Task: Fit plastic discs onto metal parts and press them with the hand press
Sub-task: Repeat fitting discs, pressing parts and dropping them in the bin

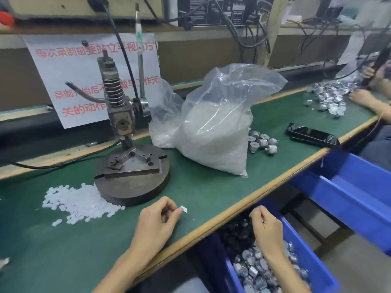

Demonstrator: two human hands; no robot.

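Observation:
The hand press (127, 144) stands on its round steel base on the green bench, its lever upright. A heap of white plastic discs (78, 204) lies left of the base. My left hand (158, 218) hovers in front of the press, fingers curled, pinching one white disc (183, 208) at its fingertips. My right hand (266, 227) reaches down into a blue bin (313, 269) of small metal parts (254, 271) below the bench edge; its fingertips are hidden, so I cannot see whether it holds one.
A clear bag of white discs (213, 132) sits right of the press, with several metal parts (262, 142) beside it. A black phone (313, 136) lies further right. Another person's hands (364, 98) work at a pile of metal parts. A second blue bin (355, 191) sits right.

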